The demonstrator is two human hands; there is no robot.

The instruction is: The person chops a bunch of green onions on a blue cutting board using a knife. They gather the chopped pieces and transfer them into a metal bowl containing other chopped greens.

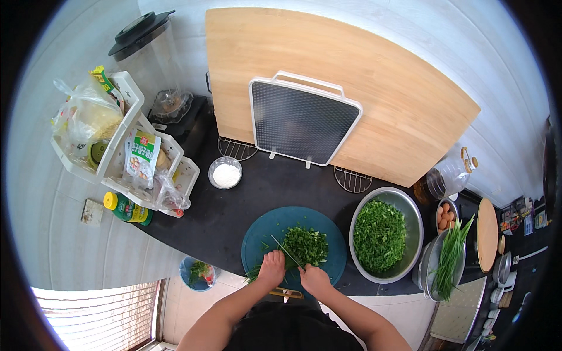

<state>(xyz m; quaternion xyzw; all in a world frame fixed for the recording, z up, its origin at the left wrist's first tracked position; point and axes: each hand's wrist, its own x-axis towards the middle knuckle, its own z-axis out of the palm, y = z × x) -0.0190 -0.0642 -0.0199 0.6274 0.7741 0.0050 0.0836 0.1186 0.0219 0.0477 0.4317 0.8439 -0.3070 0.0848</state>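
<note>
On the round teal cutting board [333,234], my left hand [271,269] is closed over a bunch of chives [253,272], pressing them down near the board's front edge. My right hand [315,281] grips a knife [285,250]; its handle is hidden in the fist and the narrow blade slants up to the left. The blade lies between my left fingers and a heap of chopped chives [307,244]. To the right stands a large steel bowl [386,279] full of chopped greens [379,233].
Whole long chives [451,257] lie across a metal pot at the right, beside a bowl of eggs [446,216]. A small bowl of white powder [226,175] sits behind the board. White baskets [120,149] stand left; a large wooden board [386,99] leans at the back.
</note>
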